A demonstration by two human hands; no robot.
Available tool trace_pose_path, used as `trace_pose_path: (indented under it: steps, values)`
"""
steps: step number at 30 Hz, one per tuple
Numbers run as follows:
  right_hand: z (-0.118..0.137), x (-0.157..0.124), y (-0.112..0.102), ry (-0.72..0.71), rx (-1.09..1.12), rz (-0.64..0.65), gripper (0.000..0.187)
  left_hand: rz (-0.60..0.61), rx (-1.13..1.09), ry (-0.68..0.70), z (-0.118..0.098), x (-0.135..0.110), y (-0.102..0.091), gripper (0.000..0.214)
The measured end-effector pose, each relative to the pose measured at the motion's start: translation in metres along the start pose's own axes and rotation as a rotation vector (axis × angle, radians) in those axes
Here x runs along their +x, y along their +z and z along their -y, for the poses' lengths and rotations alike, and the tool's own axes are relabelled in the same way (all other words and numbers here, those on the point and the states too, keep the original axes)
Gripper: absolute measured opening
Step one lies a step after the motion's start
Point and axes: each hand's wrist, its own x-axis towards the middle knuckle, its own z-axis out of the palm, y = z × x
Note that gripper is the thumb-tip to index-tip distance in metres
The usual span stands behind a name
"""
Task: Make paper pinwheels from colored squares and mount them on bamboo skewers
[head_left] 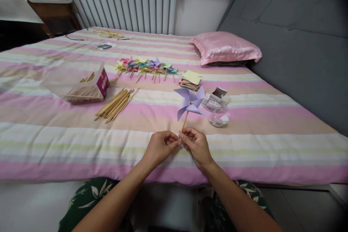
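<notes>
**Where Two Hands Meet, a Lilac Pinwheel Stands Over the Bed**

Where the striped bedsheet [81, 145] nears the bed's front edge, the left hand [160, 146] and right hand [196, 144] sit knuckle to knuckle. The fingers [171, 140] of both are clamped on the bottom end of a thin wooden stick [185, 121]. It leans slightly right and carries the lilac paper pinwheel [190, 102] just above the hands.

Just right of the pinwheel a small clear jar [217, 110] holds white paper packets. Behind it lies a stack of coloured paper squares [191, 79]. To the left are a loose bundle of sticks [116, 104] and a clear plastic box [78, 83] with more sticks inside. Farther back a row of finished pinwheels [145, 67] lies flat, with a pink satin pillow [225, 48] to the right. A white radiator [116, 3] lines the far wall, and a grey padded headboard [293, 25] rises on the right.
</notes>
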Motion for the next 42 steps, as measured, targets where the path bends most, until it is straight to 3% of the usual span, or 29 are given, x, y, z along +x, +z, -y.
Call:
trace_pose_path:
  steps: [7, 18, 42]
  values:
    - [0.0, 0.002, -0.001, -0.051, -0.006, -0.07, 0.027, -0.017, -0.012, 0.0, -0.001, 0.0, 0.001, 0.02]
    - [-0.002, 0.002, -0.002, -0.043, 0.008, -0.073, 0.026, -0.127, 0.104, 0.012, -0.007, -0.005, 0.001, 0.021]
    - [-0.002, 0.0, -0.002, -0.032, -0.024, 0.015, 0.021, -0.198, 0.026, 0.051, -0.01, -0.007, 0.001, 0.022]
